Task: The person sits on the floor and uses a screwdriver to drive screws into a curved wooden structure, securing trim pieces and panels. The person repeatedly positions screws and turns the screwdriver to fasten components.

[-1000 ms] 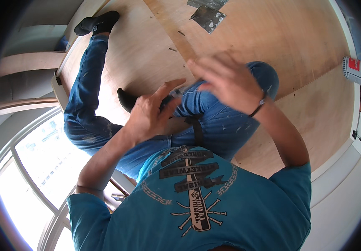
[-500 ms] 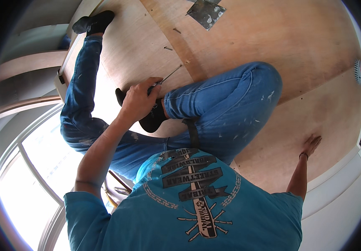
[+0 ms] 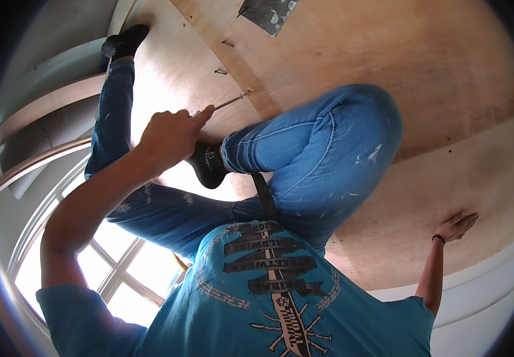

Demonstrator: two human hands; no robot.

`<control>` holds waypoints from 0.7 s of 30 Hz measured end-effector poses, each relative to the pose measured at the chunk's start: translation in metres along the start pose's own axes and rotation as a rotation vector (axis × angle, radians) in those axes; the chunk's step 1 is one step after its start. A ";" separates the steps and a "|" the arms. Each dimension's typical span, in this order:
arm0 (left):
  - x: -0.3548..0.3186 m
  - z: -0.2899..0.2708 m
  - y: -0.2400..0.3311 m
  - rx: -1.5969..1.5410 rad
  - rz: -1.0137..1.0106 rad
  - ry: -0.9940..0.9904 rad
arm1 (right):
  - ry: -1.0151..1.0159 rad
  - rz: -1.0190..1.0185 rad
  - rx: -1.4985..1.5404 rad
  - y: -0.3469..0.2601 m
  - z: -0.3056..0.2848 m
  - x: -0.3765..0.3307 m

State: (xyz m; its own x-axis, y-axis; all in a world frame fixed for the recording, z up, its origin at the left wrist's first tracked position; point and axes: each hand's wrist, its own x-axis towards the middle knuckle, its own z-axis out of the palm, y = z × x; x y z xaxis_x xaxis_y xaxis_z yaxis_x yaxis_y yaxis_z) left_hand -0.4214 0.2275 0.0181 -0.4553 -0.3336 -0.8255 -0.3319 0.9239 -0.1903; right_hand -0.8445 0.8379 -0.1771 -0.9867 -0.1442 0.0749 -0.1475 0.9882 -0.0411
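My left hand (image 3: 169, 138) is closed around a screwdriver, its handle mostly hidden by the fingers. The index finger lies along the tool. From the hand, the thin metal shaft (image 3: 231, 102) points up and right, and its tip meets a small mark (image 3: 248, 93) on the wood panel beside a darker strip. My right hand (image 3: 456, 226), with a dark band at the wrist, rests flat on the plywood (image 3: 400, 196) far to the right, fingers stretched out. Two screws (image 3: 228, 43) stick up or lie along the strip beyond the screwdriver; which one I cannot tell.
My bent leg in blue jeans (image 3: 340, 137) lies between my hands, and the other leg stretches to the far left. A grey paint-spotted plate (image 3: 270, 15) lies at the top. A bright paned window (image 3: 114, 244) is at lower left, beside curved wooden ledges (image 3: 49, 101).
My left elbow has swung outward and the wrist has turned, with the screwdriver tip still at the same mark. My view has shifted, and a tin at the right edge is out of sight.
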 end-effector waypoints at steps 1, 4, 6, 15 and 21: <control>0.000 -0.002 -0.005 0.164 0.114 0.068 | 0.007 -0.016 -0.005 0.007 0.001 0.000; 0.007 -0.022 -0.008 0.322 0.207 0.062 | 0.013 -0.067 -0.006 0.017 0.007 0.002; 0.014 -0.023 -0.007 -0.521 -0.148 -0.209 | 0.007 -0.070 -0.022 0.013 0.002 -0.002; 0.019 -0.016 -0.014 -0.687 -0.102 -0.076 | 0.015 -0.072 0.032 0.009 0.002 0.001; 0.025 -0.034 -0.011 0.092 0.183 0.048 | 0.011 -0.063 0.002 0.016 -0.001 -0.002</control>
State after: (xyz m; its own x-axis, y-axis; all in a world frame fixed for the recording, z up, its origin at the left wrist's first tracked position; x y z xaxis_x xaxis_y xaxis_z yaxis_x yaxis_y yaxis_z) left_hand -0.4575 0.2025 0.0180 -0.5403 -0.1654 -0.8250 -0.1644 0.9823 -0.0893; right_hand -0.8447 0.8536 -0.1772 -0.9747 -0.2055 0.0880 -0.2095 0.9771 -0.0383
